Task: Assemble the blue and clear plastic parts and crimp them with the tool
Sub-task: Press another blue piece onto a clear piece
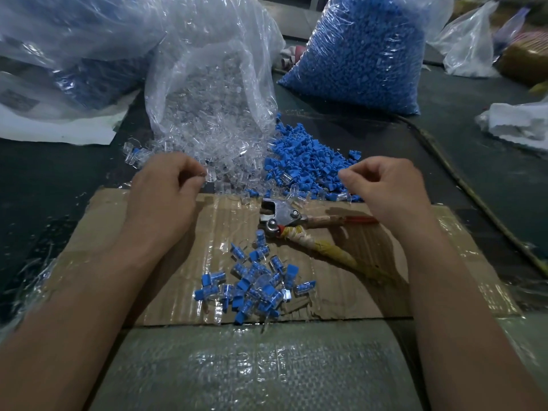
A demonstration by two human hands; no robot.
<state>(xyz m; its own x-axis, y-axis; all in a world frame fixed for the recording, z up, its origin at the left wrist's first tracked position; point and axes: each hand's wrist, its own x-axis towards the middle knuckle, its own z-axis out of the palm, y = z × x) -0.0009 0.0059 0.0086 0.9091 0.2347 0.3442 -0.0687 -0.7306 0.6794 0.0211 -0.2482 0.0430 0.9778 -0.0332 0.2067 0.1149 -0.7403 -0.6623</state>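
Blue parts (305,161) and clear parts (213,129) lie heaped beyond the cardboard (385,262). The tool (284,218) lies on it above the assembled pieces (252,286). The left hand (166,188) curls at the clear heap and the right hand (388,188) at the blue; whether either holds anything, I cannot tell.

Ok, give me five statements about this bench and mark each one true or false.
1. The crimping tool lies on the cardboard, in neither hand. True.
2. The loose blue parts are heaped to the left of the clear parts. False: the blue heap lies to the right of the clear one.
3. A small pile of joined pieces sits on the cardboard, nearer the person than the tool. True.
4. The bag of blue parts at the back is empty. False: it is packed full.
5. The left hand is at the clear parts and the right hand at the loose blue ones. True.
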